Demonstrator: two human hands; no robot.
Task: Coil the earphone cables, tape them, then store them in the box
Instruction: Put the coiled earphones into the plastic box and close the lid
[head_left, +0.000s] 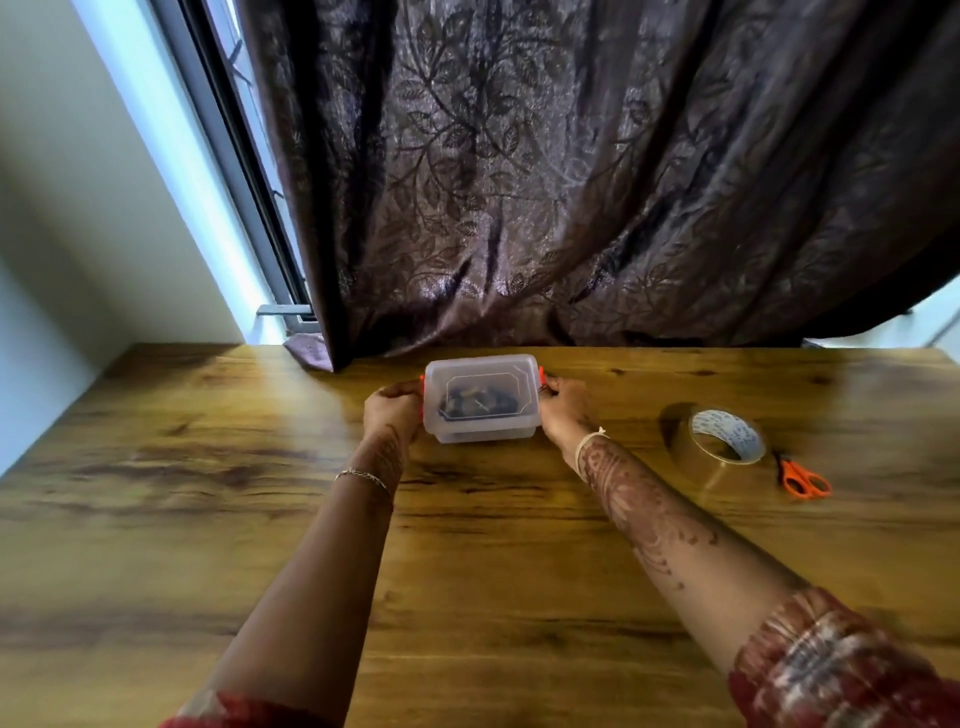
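Observation:
A small translucent plastic box (480, 431) with its lid on and orange clips at both ends sits on the wooden table near the far edge. Dark coiled earphone cables (475, 404) show dimly through the lid. My left hand (393, 410) grips the box's left end at the orange clip. My right hand (566, 408) grips the right end the same way. A roll of clear brown tape (724, 441) lies to the right of the box, apart from both hands.
Orange-handled scissors (802, 479) lie just right of the tape roll. A dark patterned curtain (571, 182) hangs down to the table's far edge right behind the box. The wooden table (208, 493) extends wide to the left and toward me.

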